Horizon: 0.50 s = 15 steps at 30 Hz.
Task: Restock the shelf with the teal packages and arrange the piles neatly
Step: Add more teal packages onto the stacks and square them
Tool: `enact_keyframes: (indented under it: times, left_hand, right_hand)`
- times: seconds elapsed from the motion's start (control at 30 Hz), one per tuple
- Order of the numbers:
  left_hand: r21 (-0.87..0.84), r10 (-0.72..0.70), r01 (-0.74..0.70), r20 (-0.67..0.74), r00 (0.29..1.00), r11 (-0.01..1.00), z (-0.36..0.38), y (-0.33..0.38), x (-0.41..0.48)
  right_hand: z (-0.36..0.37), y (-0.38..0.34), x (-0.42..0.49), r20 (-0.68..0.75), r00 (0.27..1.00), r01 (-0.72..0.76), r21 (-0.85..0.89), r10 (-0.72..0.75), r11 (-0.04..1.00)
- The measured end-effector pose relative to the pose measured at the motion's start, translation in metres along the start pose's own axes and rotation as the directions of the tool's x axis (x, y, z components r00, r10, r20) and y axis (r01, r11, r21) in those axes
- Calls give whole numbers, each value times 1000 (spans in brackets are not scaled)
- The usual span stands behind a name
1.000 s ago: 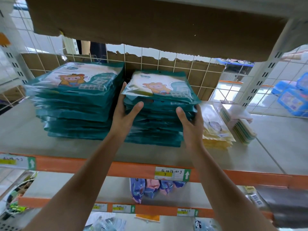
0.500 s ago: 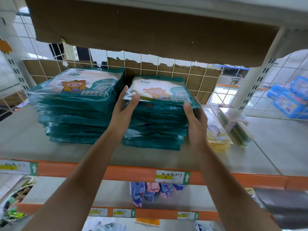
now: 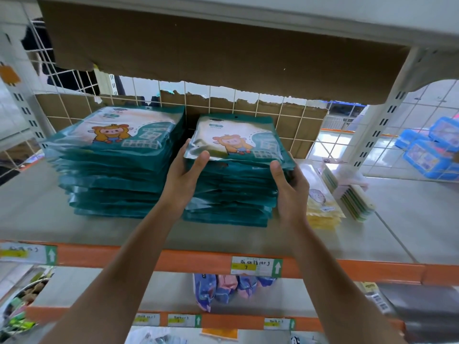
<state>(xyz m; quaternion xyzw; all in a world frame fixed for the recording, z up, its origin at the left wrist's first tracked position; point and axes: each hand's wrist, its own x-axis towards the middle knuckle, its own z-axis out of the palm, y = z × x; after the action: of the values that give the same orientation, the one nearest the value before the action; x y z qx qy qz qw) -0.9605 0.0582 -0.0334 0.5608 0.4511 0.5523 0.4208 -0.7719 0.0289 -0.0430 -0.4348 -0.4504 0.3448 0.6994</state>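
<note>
Two piles of teal packages with a cartoon animal on top stand side by side on the grey shelf (image 3: 387,232). The left pile (image 3: 116,165) is taller and a little ragged at its edges. My left hand (image 3: 185,175) presses flat against the left side of the right pile (image 3: 236,189), thumb lying at the top package's front corner. My right hand (image 3: 289,187) presses against the same pile's right side, thumb at the front right corner. Both hands squeeze the pile between them with fingers mostly straight.
Yellow packets (image 3: 320,207) lie just right of the right pile, with a row of thin cards (image 3: 352,194) beyond. A wire grid with cardboard (image 3: 293,122) backs the shelf. Blue boxes (image 3: 432,150) sit far right. The orange shelf edge (image 3: 139,256) carries price labels; goods lie below.
Both hands have slid higher up the sides of the right pile, from its middle to near its top. The pile looks squarer.
</note>
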Motion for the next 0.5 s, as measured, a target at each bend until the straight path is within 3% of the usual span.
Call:
enact_keyframes:
  times: [0.3,0.5]
  left_hand:
    - [-39,83,-88,-121,989,995,6,3,-12]
    - [-36,92,-101,-197,976,994,12,2,-9]
  right_hand:
    - [-2,5,-5,-26,997,69,-19,-70,997]
    - [-3,5,-1,-40,999,35,32,-34,999]
